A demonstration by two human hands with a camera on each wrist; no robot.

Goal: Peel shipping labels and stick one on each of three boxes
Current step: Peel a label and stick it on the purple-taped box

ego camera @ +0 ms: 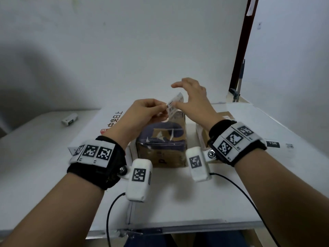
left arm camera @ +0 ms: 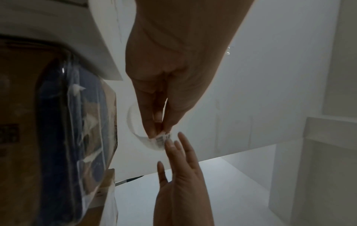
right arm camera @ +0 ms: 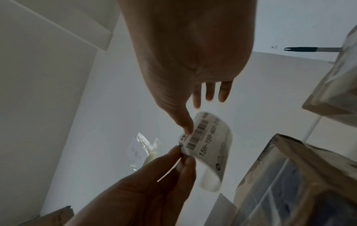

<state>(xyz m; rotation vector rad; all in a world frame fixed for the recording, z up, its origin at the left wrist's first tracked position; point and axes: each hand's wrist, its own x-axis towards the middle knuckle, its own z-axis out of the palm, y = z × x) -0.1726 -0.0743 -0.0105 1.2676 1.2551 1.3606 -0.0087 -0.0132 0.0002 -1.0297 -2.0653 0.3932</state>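
A white shipping label (ego camera: 175, 104) with a barcode hangs curled in the air above a brown box (ego camera: 162, 139) that has blue print and clear tape. My left hand (ego camera: 164, 107) pinches the label's near corner between thumb and fingertips. My right hand (ego camera: 176, 97) has its fingers spread, and only its thumb touches the label's edge. The right wrist view shows the barcode label (right arm camera: 210, 142), the pinching left hand (right arm camera: 181, 154) and the right thumb (right arm camera: 186, 126). A second brown box (ego camera: 204, 132) sits behind my right wrist. A flat white box (ego camera: 99, 125) lies to the left.
A small white item (ego camera: 69, 119) lies at the back left of the white table (ego camera: 195, 202). Loose labels (ego camera: 272, 144) lie on the table at the right. Cables trail from both wrist cameras over the front edge. A dark pole (ego camera: 240, 82) stands at the back right.
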